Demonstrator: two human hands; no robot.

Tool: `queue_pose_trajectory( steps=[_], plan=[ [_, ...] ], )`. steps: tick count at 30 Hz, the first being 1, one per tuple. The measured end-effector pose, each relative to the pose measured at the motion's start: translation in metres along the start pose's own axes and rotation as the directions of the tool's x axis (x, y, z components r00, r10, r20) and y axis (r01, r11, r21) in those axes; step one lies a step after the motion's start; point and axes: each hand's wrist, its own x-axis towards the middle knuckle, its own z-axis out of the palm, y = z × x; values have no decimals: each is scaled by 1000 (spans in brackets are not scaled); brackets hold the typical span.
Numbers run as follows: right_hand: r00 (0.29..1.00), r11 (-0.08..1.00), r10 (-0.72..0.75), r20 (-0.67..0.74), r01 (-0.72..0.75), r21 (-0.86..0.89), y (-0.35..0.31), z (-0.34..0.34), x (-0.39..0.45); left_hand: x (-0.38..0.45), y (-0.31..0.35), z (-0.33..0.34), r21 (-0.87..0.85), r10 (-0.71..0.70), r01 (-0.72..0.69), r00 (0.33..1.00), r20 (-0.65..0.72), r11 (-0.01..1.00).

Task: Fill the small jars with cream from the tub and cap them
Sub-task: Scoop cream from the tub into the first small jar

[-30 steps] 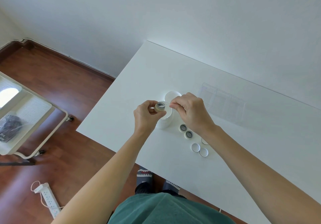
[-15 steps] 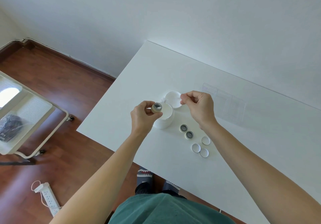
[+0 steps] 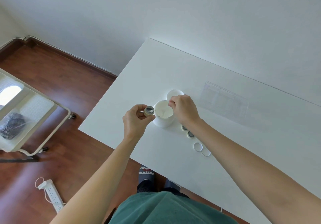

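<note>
Your left hand (image 3: 137,119) pinches a small jar (image 3: 149,110), tilted, just beside the open tub (image 3: 163,113) on the white table (image 3: 173,163). Your right hand (image 3: 184,109) is over the tub's rim, fingers curled; what they hold I cannot tell. To the right, near your right wrist, stand two more jars (image 3: 187,131) and loose caps (image 3: 201,149).

The open white tub (image 3: 163,113) of cream stands upright on the table, its lid (image 3: 174,93) just behind. One small jar (image 3: 149,110) is tilted beside the rim — two more jars (image 3: 187,131) and two white caps (image 3: 201,149) lie to the right.
</note>
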Motion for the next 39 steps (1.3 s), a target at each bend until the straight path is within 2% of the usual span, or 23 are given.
queue_pose_trajectory(
  steps=[3,6,14,23,31,39],
  plan=[
    [1000,993,-28,11,29,-116,-3,6,6,0,-2,-2,4,-4,4,1000,2,1000],
    [1000,989,-5,30,9,-145,-3,10,9,1,-3,-3,0,-5,5,1000,6,1000],
    [989,993,114,98,-113,-17,-5,14,10,1,-3,-4,-4,-14,14,1000,14,1000],
    [968,968,226,110,-236,82,-3,10,11,1,-2,-4,0,-15,15,1000,17,1000],
    [910,877,392,133,-413,244,12,-3,11,1,-1,-4,20,-4,4,1000,19,1000],
    [873,777,472,121,-477,410,19,-28,8,4,4,8,80,32,-36,998,55,996]
  ],
)
